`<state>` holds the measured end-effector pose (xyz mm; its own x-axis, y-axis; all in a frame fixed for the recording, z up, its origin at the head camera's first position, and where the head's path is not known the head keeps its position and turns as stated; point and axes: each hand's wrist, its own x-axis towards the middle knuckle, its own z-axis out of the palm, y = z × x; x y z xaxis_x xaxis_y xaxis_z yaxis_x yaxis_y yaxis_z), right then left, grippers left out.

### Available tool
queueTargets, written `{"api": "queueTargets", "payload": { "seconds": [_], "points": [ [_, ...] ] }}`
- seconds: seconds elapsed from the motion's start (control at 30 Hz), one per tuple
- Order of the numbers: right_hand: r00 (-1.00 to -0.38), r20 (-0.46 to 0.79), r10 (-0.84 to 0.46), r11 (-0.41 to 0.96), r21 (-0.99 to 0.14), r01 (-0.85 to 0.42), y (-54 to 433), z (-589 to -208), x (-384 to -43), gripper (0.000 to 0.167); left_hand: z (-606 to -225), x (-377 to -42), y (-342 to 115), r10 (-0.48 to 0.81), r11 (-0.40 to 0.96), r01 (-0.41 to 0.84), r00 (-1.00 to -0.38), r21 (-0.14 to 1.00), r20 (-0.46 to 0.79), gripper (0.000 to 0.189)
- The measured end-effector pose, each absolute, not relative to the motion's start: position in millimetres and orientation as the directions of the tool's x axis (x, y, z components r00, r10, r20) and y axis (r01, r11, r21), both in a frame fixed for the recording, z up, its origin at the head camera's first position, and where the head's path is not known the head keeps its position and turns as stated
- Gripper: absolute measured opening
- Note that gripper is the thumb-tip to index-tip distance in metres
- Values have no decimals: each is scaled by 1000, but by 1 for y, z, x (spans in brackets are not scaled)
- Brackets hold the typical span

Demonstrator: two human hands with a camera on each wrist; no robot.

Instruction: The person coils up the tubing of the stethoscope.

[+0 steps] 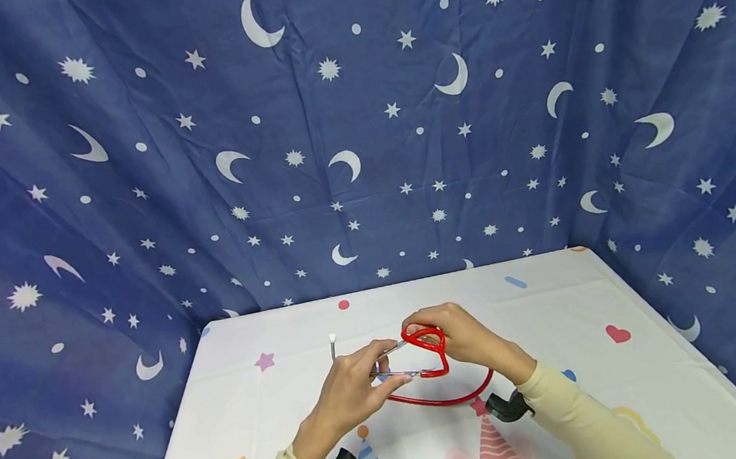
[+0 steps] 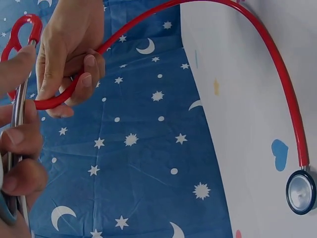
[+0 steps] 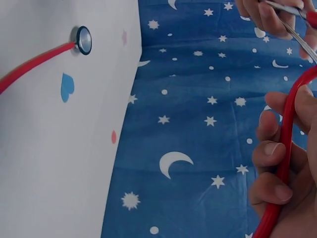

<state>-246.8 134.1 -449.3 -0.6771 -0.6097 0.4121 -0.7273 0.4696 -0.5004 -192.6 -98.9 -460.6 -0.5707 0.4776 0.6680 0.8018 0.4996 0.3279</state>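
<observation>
Both hands hold a stethoscope with red tubing, up over the table. My left hand grips the two metal ear tubes near where they enter the red fork. One white ear tip sticks up beyond that hand; the other is hidden. Just past the fork, my right hand curls its fingers round the red tube, as the right wrist view shows. From there the tube loops down to the round chest piece, which lies against the white tabletop, silver-faced with a dark rim.
A white cloth printed with party hats, hearts and stars covers the table. Behind and beside it hangs a blue curtain with white moons and stars. Each wrist wears a small black camera mount.
</observation>
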Motion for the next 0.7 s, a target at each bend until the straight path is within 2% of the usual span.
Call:
{"api": "queueTargets", "payload": {
  "seconds": [0.17, 0.27, 0.4, 0.7],
  "points": [
    [-726, 382, -572, 525, -509, -682, 132, -456, -241, 18, -461, -194, -97, 434, 482, 794, -584, 371, 686, 49],
    [-752, 367, -548, 547, -523, -654, 129, -463, -238, 10, -462, -194, -97, 428, 456, 790, -598, 409, 678, 48],
    [-781, 367, -505, 557, -553, -620, 127, -471, -235, 18, -463, -196, -99, 408, 449, 779, -615, 438, 675, 45],
    [-757, 418, -503, 585, -481, -653, 119, -475, -221, 10, -465, -201, -104, 271, 540, 696, -676, 473, 685, 39]
  ]
}}
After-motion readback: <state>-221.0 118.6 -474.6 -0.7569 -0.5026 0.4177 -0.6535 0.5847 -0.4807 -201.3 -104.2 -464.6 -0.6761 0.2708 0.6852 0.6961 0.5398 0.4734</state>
